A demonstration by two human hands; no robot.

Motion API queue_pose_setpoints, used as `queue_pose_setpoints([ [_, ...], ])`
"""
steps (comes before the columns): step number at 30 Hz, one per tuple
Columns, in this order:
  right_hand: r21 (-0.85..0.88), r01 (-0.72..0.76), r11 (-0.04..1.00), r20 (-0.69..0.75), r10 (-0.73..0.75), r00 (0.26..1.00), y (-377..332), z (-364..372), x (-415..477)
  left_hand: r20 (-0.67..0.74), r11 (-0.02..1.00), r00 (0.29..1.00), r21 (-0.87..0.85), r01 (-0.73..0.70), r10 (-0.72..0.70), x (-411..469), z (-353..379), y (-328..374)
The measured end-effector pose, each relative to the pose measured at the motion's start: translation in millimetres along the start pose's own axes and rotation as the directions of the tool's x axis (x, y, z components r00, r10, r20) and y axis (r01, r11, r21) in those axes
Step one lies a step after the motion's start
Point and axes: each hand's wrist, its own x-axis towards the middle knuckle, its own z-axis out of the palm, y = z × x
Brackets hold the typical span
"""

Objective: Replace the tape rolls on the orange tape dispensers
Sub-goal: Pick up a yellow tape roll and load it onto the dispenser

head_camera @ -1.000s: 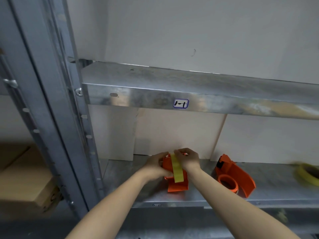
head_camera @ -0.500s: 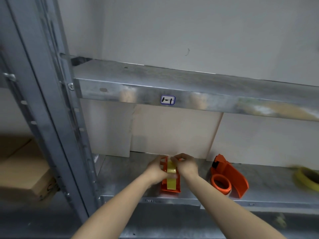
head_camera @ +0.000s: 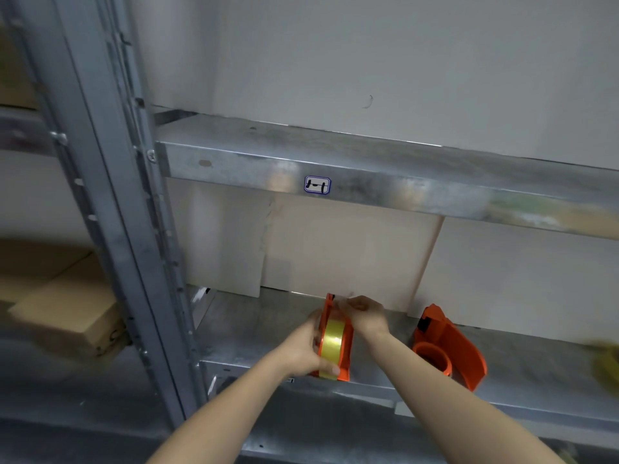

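Left hand (head_camera: 303, 354) steadies orange dispenser (head_camera: 346, 343) at shelf edge (head_camera: 368, 391) — right hand (head_camera: 363, 313) pinches its far tip.

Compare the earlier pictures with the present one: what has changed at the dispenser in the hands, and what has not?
The right hand moved to the dispenser front, pulling the tape end there; the yellow tape roll now sits seated. The left hand still steadies it. The second dispenser stayed put.
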Motion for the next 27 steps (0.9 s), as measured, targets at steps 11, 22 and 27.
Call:
queue_pose_setpoints([
  [11, 0.127, 0.076, 0.989, -0.039, -0.072, 0.997, 3.8, -9.3, 5.3, -0.032, 0.976, 0.997, 0.208, -0.066, 0.074, -15.7, 3.6, -3.5],
  [22, 0.236, 0.024, 0.971, -0.054, -0.011, 0.998, 2.6, -13.0, 14.4, 0.073, 0.895, 0.992, 0.429, -0.123, 0.101, -2.3, -10.2, -7.7],
  [27, 0.230, 0.067, 0.971, -0.073, -0.051, 0.996, -1.6, -7.5, 15.6, 0.038, 0.890, 0.992, 0.439, -0.126, 0.122, 2.2, -18.5, -12.7],
])
